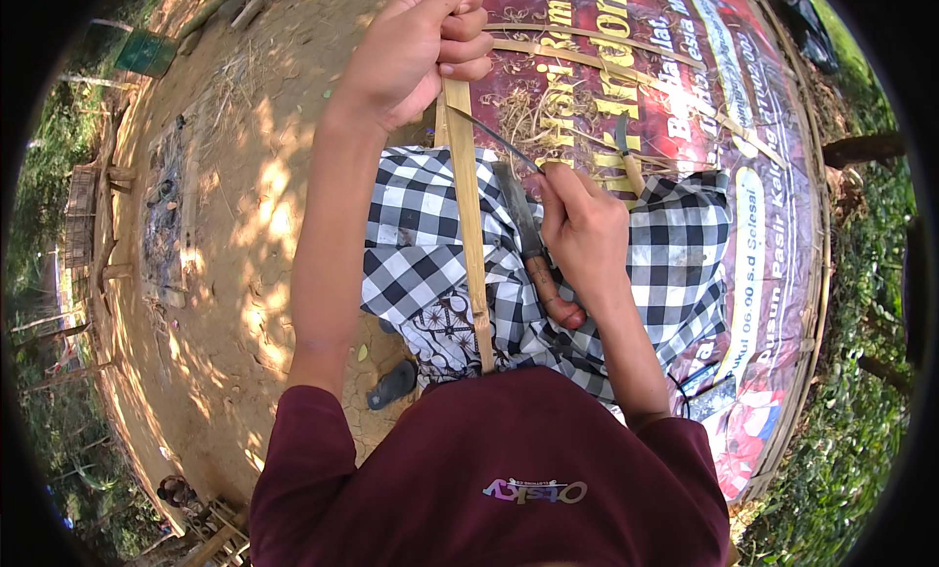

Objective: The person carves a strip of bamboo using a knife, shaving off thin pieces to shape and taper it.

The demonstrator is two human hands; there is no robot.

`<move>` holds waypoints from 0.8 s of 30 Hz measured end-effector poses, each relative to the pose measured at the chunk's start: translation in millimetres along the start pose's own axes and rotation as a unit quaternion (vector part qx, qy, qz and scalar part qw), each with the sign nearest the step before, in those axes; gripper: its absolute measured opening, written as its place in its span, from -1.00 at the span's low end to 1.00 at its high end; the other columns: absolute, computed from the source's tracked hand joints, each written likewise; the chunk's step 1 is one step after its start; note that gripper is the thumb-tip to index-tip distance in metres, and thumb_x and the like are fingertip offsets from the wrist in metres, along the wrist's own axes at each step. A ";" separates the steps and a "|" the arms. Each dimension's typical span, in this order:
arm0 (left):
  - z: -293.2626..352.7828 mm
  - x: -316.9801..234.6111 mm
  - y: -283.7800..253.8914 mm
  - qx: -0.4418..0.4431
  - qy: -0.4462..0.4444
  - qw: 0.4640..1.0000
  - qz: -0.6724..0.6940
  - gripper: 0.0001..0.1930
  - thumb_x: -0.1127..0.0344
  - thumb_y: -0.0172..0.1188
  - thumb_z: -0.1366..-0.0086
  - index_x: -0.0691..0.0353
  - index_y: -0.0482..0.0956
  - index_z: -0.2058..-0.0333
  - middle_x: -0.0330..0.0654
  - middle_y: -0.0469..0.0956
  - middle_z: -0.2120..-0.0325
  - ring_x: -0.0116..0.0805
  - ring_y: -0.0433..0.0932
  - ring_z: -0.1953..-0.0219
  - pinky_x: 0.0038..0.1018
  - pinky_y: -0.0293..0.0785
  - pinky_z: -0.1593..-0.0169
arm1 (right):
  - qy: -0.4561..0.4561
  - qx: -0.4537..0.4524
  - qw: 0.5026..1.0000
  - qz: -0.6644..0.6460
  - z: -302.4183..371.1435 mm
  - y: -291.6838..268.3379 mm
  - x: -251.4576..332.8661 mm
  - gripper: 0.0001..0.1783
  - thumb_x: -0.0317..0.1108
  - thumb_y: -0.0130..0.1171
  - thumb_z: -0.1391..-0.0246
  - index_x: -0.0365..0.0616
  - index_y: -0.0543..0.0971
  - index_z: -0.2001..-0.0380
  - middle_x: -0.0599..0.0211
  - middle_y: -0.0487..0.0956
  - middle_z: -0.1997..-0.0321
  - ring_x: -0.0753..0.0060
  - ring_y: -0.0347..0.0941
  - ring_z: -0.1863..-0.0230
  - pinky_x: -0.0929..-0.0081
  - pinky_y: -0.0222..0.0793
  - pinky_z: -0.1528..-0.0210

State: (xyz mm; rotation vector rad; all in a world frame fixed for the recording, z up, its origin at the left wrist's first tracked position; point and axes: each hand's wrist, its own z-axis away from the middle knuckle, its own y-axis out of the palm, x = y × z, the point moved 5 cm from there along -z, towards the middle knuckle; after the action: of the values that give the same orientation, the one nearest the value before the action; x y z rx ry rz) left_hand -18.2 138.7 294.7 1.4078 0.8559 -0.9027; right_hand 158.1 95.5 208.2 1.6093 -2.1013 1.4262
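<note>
A long flat bamboo strip (466, 195) runs from my lap up past my knees. Near its far end, my left hand (416, 58) is closed around it. My right hand (587, 220) grips a small thin-bladed knife (504, 142), its handle hidden in the fist. The blade points up and left, its tip at the strip's edge just below my left hand. Across my lap lies a black-and-white checked cloth (675, 239). On it, beside my right wrist, rests a large knife (533, 254) with a dark blade and brown wooden handle.
A printed red banner (724, 176) covers the platform at right, with curly bamboo shavings (533, 112) and loose bamboo strips (626, 70) on it. A curved-blade knife (631, 161) lies by the cloth. A dark sandal (393, 384) is on the earthen ground (225, 273) at left.
</note>
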 end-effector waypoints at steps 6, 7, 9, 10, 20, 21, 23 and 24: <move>3.9 -6.0 -3.6 0.017 -0.021 0.999 -0.040 -0.70 0.22 -0.20 -0.45 0.15 0.23 0.50 -0.38 0.15 0.73 -0.54 0.18 0.72 -0.53 0.26 0.56 | -0.014 -0.008 1.000 -0.006 -5.8 -1.5 4.7 -0.87 -0.33 0.17 -0.06 -0.04 0.44 0.49 0.32 0.43 0.64 0.15 0.41 0.66 0.28 0.27 0.66; 5.1 -8.7 -1.2 -0.008 -0.021 0.998 -0.059 -0.70 0.22 -0.20 -0.44 0.17 0.24 0.50 -0.35 0.20 0.73 -0.50 0.24 0.72 -0.49 0.34 0.53 | -0.019 -0.007 1.000 -0.001 -6.2 -1.4 4.1 -0.87 -0.33 0.17 -0.05 -0.04 0.44 0.49 0.32 0.42 0.64 0.16 0.40 0.67 0.28 0.27 0.66; 5.5 -9.4 -3.9 -0.014 -0.024 0.995 -0.095 -0.70 0.23 -0.20 -0.44 0.20 0.27 0.49 -0.28 0.29 0.73 -0.40 0.34 0.70 -0.37 0.45 0.46 | -0.021 -0.004 1.000 0.004 -4.0 -1.3 0.8 -0.87 -0.33 0.18 -0.05 -0.04 0.44 0.49 0.32 0.41 0.65 0.16 0.40 0.67 0.29 0.27 0.66; 3.4 -7.7 -8.4 0.005 -0.026 0.993 -0.113 -0.70 0.23 -0.20 -0.44 0.22 0.28 0.48 -0.25 0.33 0.71 -0.35 0.39 0.69 -0.31 0.50 0.42 | -0.021 -0.003 1.000 0.002 -1.4 -1.5 -2.7 -0.87 -0.33 0.18 -0.05 -0.04 0.44 0.49 0.32 0.41 0.65 0.17 0.40 0.67 0.29 0.27 0.66; 8.6 -2.0 -15.0 0.068 0.012 0.964 -0.256 -0.70 0.19 -0.18 -0.44 0.27 0.33 0.41 -0.24 0.43 0.65 -0.38 0.56 0.55 -0.57 0.47 0.48 | -0.035 -0.007 0.999 -0.015 -3.4 9.3 -2.3 -0.87 -0.34 0.18 -0.05 -0.05 0.44 0.50 0.31 0.43 0.63 0.15 0.42 0.65 0.27 0.29 0.64; 5.8 -3.3 -17.2 0.079 0.014 0.962 -0.261 -0.69 0.18 -0.17 -0.44 0.27 0.34 0.42 -0.19 0.47 0.63 -0.31 0.59 0.50 -0.53 0.51 0.43 | -0.031 -0.010 0.999 -0.023 -2.7 9.7 -4.6 -0.87 -0.35 0.18 -0.04 -0.05 0.45 0.50 0.31 0.43 0.64 0.15 0.41 0.65 0.27 0.29 0.64; 1.8 -3.1 -20.8 0.102 0.014 0.958 -0.267 -0.67 0.15 -0.15 -0.43 0.26 0.37 0.43 -0.10 0.55 0.58 -0.18 0.66 0.38 -0.45 0.60 0.32 | -0.022 -0.013 0.999 -0.027 0.1 7.9 -4.7 -0.88 -0.34 0.18 -0.05 -0.05 0.45 0.49 0.31 0.43 0.64 0.14 0.42 0.65 0.27 0.29 0.64; 3.1 -3.1 -22.0 0.098 0.019 0.957 -0.272 -0.67 0.16 -0.15 -0.43 0.26 0.37 0.43 -0.10 0.55 0.58 -0.19 0.65 0.39 -0.45 0.59 0.32 | -0.020 -0.015 0.999 -0.024 -0.1 7.4 -3.1 -0.88 -0.34 0.17 -0.05 -0.05 0.45 0.49 0.31 0.42 0.64 0.14 0.42 0.65 0.27 0.29 0.64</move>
State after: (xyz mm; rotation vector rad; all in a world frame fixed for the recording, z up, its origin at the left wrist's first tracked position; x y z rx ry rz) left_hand -39.5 136.4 288.0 1.3809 1.2431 -1.4107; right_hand 153.3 97.5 202.0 1.6778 -2.0801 1.3520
